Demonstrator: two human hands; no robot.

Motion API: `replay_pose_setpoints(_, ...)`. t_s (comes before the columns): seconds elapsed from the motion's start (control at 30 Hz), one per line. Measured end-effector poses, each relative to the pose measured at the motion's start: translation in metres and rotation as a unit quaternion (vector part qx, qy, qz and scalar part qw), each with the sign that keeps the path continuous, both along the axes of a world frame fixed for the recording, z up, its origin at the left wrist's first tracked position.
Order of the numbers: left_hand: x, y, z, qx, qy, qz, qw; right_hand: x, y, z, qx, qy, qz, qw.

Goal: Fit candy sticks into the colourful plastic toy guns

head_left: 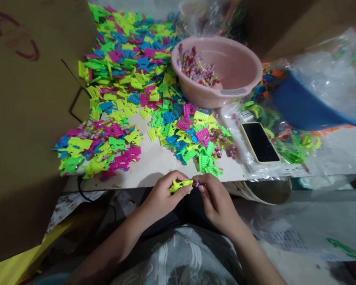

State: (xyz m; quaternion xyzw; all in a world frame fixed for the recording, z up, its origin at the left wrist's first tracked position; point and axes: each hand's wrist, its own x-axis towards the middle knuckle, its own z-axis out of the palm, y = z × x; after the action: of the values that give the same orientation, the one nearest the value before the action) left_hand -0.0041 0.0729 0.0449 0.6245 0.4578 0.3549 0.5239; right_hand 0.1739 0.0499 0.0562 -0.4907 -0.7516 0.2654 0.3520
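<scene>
My left hand (pixel 165 194) is closed on a small yellow plastic toy piece (pixel 179 185) with a cut-out shape. My right hand (pixel 219 202) pinches a small candy tube (pixel 197 183) with red and blue colours, whose end meets the yellow piece. Both hands are at the table's front edge, above my lap. Just beyond them lies a pile of pink, green, blue and yellow plastic pieces (pixel 186 134), with several candy tubes (pixel 222 144) at its right side. To the left is another heap (pixel 97 148), plastic pieces and candy tubes mixed.
A pink basin (pixel 243 75) holds many candy tubes. A phone (pixel 261 142) lies on clear plastic, beside bagged green rings (pixel 293 146) and a blue container (pixel 308 107). A large cardboard box (pixel 32 118) stands at left. Many loose plastic pieces (pixel 130 51) cover the back.
</scene>
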Motion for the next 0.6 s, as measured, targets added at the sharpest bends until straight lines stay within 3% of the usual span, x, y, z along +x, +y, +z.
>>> replay_pose_setpoints(0.23,-0.007,-0.004,0.008,0.068,0.035,-0.005,0.997,-0.001,-0.005,0.003,0.024,-0.014,-0.005,1.000)
replay_pose_setpoints(0.4,-0.009,-0.005,0.009,0.087,0.037,-0.008,0.995,-0.003,-0.007,0.003,0.031,0.004,-0.046,0.998)
replay_pose_setpoints(0.6,-0.015,-0.006,0.015,0.114,0.045,-0.043,0.991,-0.009,-0.006,0.011,0.010,-0.026,0.020,0.999)
